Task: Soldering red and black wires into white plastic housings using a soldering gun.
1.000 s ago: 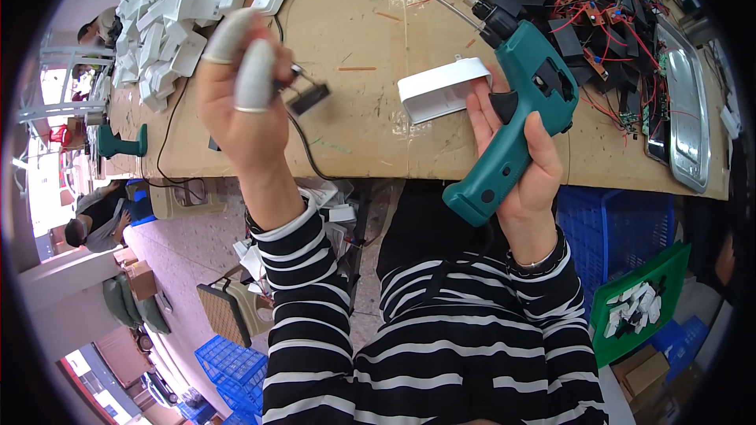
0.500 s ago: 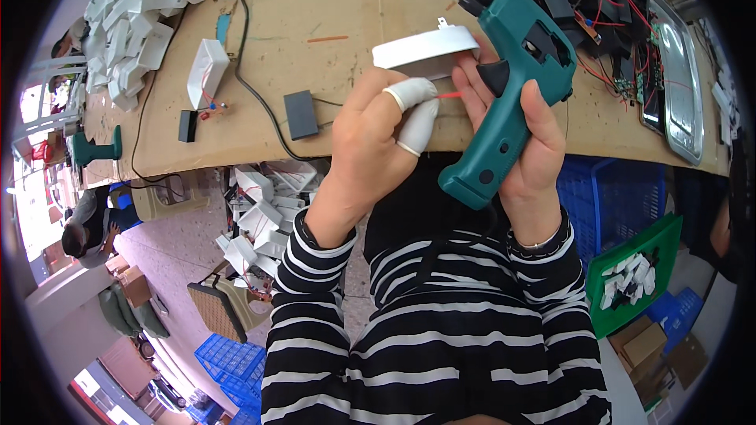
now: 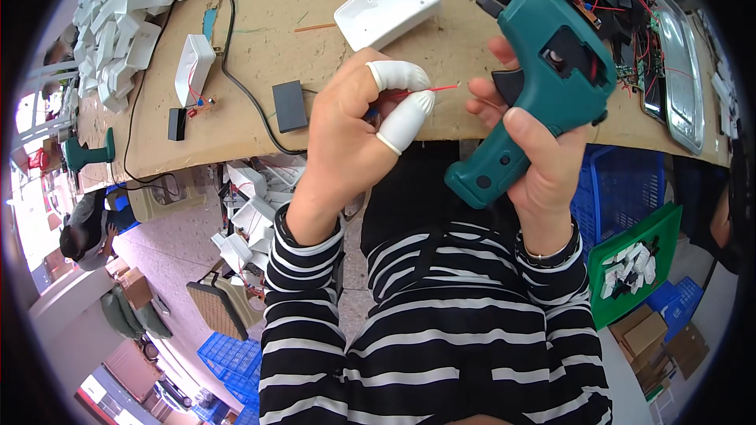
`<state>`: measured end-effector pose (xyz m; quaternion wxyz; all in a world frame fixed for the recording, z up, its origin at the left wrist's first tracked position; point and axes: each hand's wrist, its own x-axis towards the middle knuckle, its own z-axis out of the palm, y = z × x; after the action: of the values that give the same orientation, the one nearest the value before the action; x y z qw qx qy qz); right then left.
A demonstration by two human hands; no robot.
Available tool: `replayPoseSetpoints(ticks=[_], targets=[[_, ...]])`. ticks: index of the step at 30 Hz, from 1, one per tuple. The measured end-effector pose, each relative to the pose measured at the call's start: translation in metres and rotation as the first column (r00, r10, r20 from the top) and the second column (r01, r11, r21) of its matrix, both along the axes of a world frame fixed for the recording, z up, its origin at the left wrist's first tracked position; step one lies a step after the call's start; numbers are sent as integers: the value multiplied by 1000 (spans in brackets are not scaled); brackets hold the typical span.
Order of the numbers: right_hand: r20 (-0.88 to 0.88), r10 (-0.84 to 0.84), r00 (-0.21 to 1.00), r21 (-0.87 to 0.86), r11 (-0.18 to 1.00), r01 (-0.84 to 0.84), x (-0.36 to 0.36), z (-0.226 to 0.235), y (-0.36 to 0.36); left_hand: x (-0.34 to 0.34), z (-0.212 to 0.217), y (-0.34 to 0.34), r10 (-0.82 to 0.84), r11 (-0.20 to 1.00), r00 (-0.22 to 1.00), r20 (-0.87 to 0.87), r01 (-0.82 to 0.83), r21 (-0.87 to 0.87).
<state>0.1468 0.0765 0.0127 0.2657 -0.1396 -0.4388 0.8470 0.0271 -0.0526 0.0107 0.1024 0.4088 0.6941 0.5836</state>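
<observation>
One teal pistol-shaped tool [image 3: 543, 93] lies across the palm of the right hand [image 3: 551, 177], whose thumb presses along its handle while the other fingers curl loosely on the trigger side, their tips a little apart. Left of the tool, the left hand [image 3: 340, 130] wears two white finger covers [image 3: 404, 120]; its covered thumb and forefinger pinch one red wire [image 3: 443, 89], the tip pointing toward the tool, near but apart. I cannot tell how its remaining fingers are bent.

Also left of the tool, on the table [image 3: 260, 39], are one open white case [image 3: 386, 9], one black block [image 3: 290, 106] and, farther off, one wired white case [image 3: 194, 71] beside one smaller black block [image 3: 177, 123]. Farthest left are one heap of white cases [image 3: 118, 24], too jumbled to count, and a second teal tool [image 3: 88, 151]. Right of the held tool sits one metal tray [image 3: 683, 86].
</observation>
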Motion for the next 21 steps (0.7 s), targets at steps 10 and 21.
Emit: replayPoseSetpoints(ticks=[10,21], targets=[[16,-167,986,666,737,114,-12,16,-12,-9,10,-12,-116,992,958,262,127,-27],[-124,-275,953,865,441,240,-22,3,-14,-6,5,-10,-75,996,957,279,84,-21]])
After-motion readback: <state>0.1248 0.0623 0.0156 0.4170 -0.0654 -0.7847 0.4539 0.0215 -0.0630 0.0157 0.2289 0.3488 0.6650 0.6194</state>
